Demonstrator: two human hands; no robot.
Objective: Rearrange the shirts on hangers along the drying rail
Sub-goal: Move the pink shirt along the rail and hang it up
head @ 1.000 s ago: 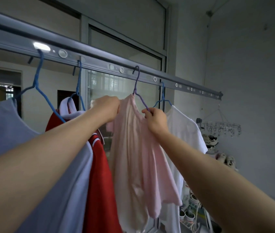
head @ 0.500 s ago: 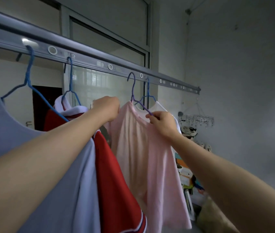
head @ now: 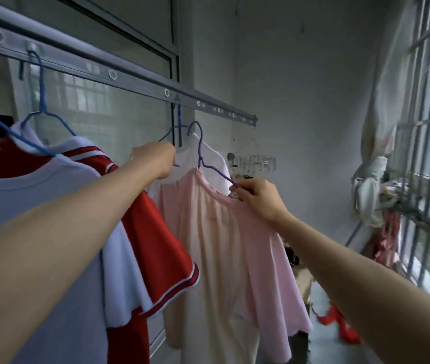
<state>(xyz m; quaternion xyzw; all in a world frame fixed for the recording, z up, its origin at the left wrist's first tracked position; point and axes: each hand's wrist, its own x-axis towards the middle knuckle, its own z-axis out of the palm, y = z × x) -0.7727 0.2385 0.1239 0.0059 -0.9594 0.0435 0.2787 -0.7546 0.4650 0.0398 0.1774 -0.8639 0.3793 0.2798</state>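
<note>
Pink shirt [head: 224, 248] on its purple hanger [head: 203, 158] is off the drying rail [head: 135, 82], hook free in the air below it, carried by both hands. Right hand [head: 257, 199] is closed, pinching the hanger's right arm end with the fabric; left hand [head: 156, 160] is closed at the hanger's left shoulder. Judged step: transfer to a new position. Next move requires lifting the hook above the rail and seating it. White shirt [head: 210, 160] on a blue hanger [head: 175, 122] hangs directly behind; red shirt [head: 156, 232] crowds the left. Rail beyond the white shirt to its far end [head: 253, 119] shows bare, offering room.
</note>
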